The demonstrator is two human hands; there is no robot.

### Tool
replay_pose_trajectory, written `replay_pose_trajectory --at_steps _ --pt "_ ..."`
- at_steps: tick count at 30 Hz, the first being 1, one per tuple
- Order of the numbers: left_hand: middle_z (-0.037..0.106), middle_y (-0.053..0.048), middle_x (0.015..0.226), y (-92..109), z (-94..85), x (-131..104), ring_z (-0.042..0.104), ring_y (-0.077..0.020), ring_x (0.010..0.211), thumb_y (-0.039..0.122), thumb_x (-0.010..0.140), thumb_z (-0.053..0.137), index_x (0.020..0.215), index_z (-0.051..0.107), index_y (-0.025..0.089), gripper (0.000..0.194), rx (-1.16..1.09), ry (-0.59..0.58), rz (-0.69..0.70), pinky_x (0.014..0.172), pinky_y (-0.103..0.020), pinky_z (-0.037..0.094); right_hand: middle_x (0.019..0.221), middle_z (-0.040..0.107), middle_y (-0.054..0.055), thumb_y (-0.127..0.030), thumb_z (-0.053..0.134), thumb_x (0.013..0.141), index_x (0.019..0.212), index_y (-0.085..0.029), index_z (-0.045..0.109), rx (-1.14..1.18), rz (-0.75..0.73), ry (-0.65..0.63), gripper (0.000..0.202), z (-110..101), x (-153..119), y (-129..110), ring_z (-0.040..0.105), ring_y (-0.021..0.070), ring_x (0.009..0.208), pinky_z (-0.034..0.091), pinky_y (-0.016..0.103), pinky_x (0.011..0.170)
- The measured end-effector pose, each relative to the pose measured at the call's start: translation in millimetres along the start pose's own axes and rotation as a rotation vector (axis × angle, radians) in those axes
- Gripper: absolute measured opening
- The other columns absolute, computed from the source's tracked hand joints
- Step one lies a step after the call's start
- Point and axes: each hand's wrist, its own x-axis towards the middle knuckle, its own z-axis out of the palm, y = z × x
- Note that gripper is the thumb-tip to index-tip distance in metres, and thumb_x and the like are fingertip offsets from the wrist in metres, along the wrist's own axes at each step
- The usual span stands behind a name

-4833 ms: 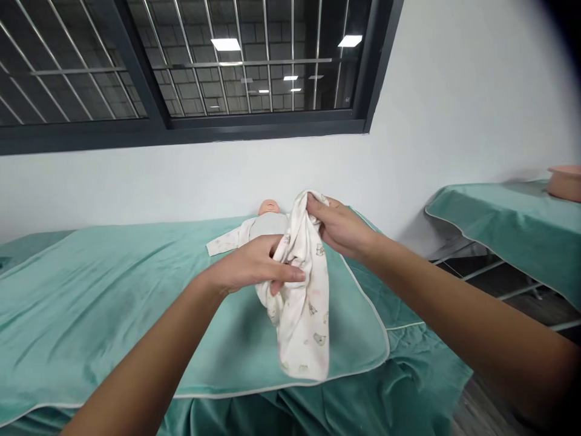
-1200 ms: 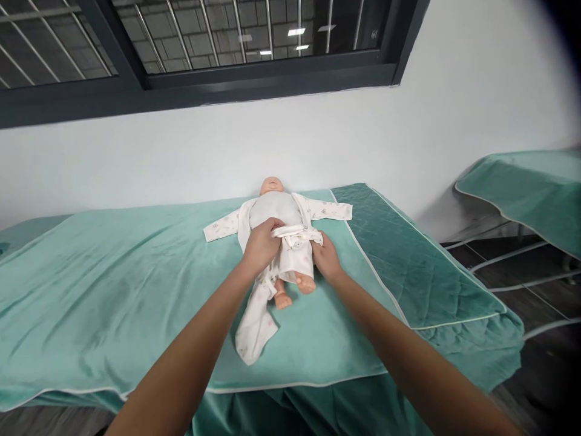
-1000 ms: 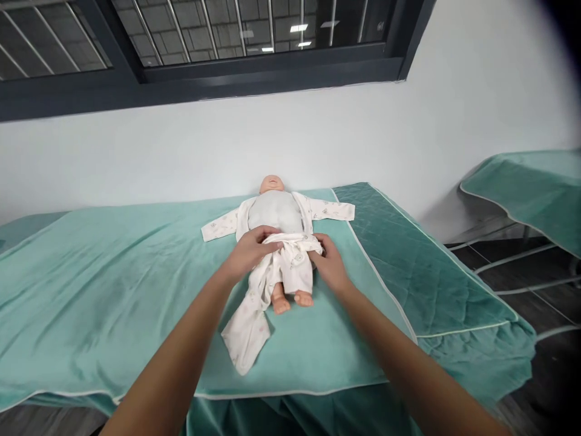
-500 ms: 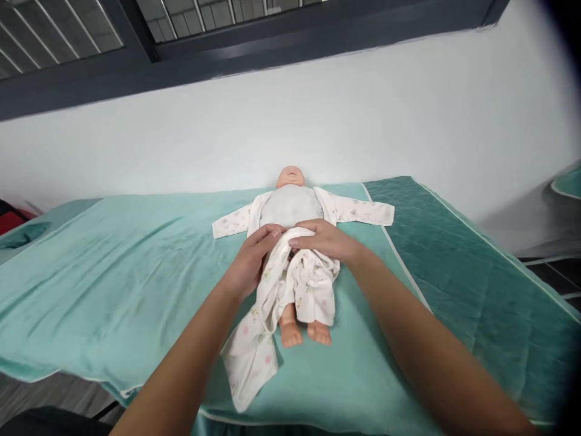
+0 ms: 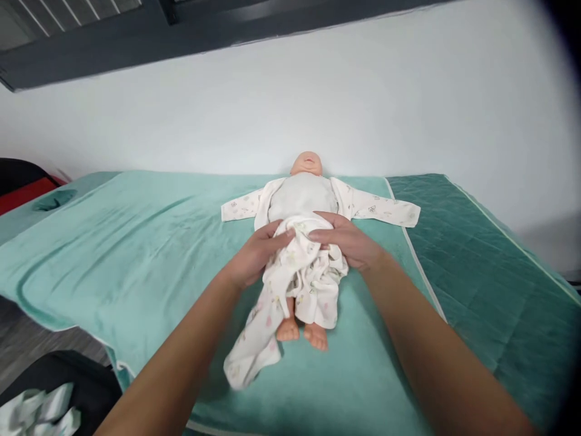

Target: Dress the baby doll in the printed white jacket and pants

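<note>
A baby doll (image 5: pixel 307 164) lies on its back on a green cover, head toward the wall and both feet bare. Its grey top shows between the open fronts of a white patterned garment (image 5: pixel 385 209), whose sleeves spread to both sides. My left hand (image 5: pixel 259 249) grips the bunched white cloth (image 5: pixel 288 266) at the doll's waist, thumb on top. On the other side of the bunch, my right hand (image 5: pixel 348 240) pinches the same cloth. One loose leg of the cloth trails down to the left, past the doll's feet.
The light green cover (image 5: pixel 136 254) spans the bed, with a darker quilted pad (image 5: pixel 481 266) at the right. A white wall (image 5: pixel 363 103) stands behind. Cloths (image 5: pixel 40 412) lie on something black at the lower left. Something red and black (image 5: pixel 25 191) sits at the far left.
Both hands have gathered the cloth into a higher bunch, and its loose leg has drawn up slightly. The view has shifted, bringing the black item with cloths into sight at lower left.
</note>
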Motion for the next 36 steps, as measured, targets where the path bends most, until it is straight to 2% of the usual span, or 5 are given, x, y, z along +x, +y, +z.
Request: replay_pose_trajectory --at_steps 12,20,25,32,36 --pt "0.056 0.004 0.072 -11.1 22.6 -0.4 0.052 -0.0102 0.065 0.048 0.079 0.071 0.083 0.057 0.018 0.034 0.027 0.309 0.158 0.062 -0.022 0.043 0.087 0.072 0.001 -0.033 0.078 0.073 0.099 -0.019 0.07 -0.181 0.003 0.106 0.031 15.8 -2.3 4.6 0.066 0.0173 0.078 0.051 0.027 0.069" --pt "0.071 -0.007 0.09 6.1 3.4 -0.8 0.065 -0.0193 0.077 0.039 0.069 0.082 0.1 0.069 0.013 0.042 0.146 -0.071 -0.082 0.068 -0.028 0.048 0.063 0.061 -0.003 -0.016 0.064 0.062 0.075 -0.018 0.062 0.134 0.01 0.216 0.014 3.7 4.1 9.1 0.055 0.0138 0.056 0.045 0.026 0.054" --pt "0.072 -0.008 0.096 -1.5 4.7 4.9 0.067 -0.0188 0.081 0.041 0.079 0.074 0.107 0.068 0.015 0.039 0.006 0.02 -0.021 0.073 -0.029 0.05 0.074 0.065 -0.002 -0.023 0.065 0.072 0.086 -0.02 0.065 -0.032 -0.057 0.271 0.014 14.1 3.8 8.0 0.06 0.0156 0.069 0.046 0.025 0.061" --pt "0.072 -0.005 0.087 -19.3 6.0 4.2 0.067 -0.0186 0.072 0.043 0.078 0.073 0.112 0.065 0.015 0.044 -0.102 0.174 0.062 0.066 -0.029 0.051 0.108 0.071 0.002 -0.036 0.073 0.077 0.109 -0.023 0.07 -0.535 -0.157 -0.111 0.035 23.7 -9.0 -8.6 0.063 0.0245 0.106 0.047 0.036 0.093" --pt "0.073 -0.007 0.087 -20.3 5.6 3.7 0.068 -0.0199 0.074 0.044 0.077 0.075 0.109 0.066 0.014 0.044 -0.133 0.169 0.042 0.067 -0.029 0.051 0.101 0.074 0.001 -0.028 0.068 0.079 0.107 -0.022 0.072 -0.531 -0.049 -0.065 0.029 17.9 -9.6 -5.5 0.066 0.0233 0.095 0.05 0.035 0.085"
